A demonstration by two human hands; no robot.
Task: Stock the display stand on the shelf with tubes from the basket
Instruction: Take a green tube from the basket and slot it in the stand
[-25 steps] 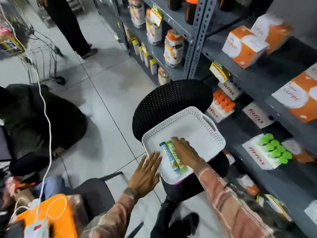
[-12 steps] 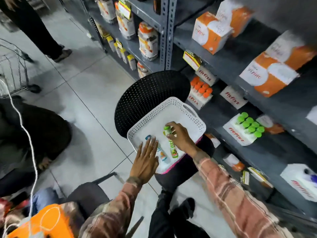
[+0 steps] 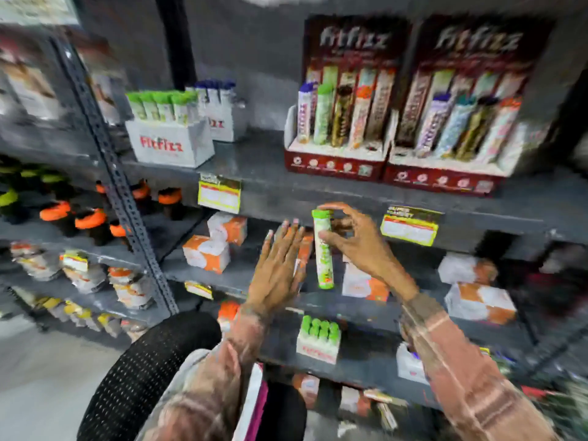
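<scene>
My right hand (image 3: 359, 243) holds a green-capped tube (image 3: 323, 249) upright in front of the shelf edge, below the display stands. The nearer dark red display stand (image 3: 337, 163) sits on the upper shelf and holds several tubes upright. A second stand (image 3: 445, 176) is to its right. My left hand (image 3: 280, 265) is raised flat beside the tube, fingers apart, holding nothing. The white basket (image 3: 251, 405) shows only as an edge under my left forearm, on the black mesh chair (image 3: 143, 377).
A white carton of green-capped tubes (image 3: 168, 135) stands left on the upper shelf. Orange and white boxes (image 3: 206, 253) fill the shelf below. A small pack of green tubes (image 3: 319, 340) sits lower. Yellow price tags (image 3: 410, 226) hang on the shelf edge. A grey upright post (image 3: 114, 186) stands at left.
My right hand picked the green tube out of the basket and lifted it up to the shelf. My left hand left the basket and rose beside it. The view swung up from basket to shelves.
</scene>
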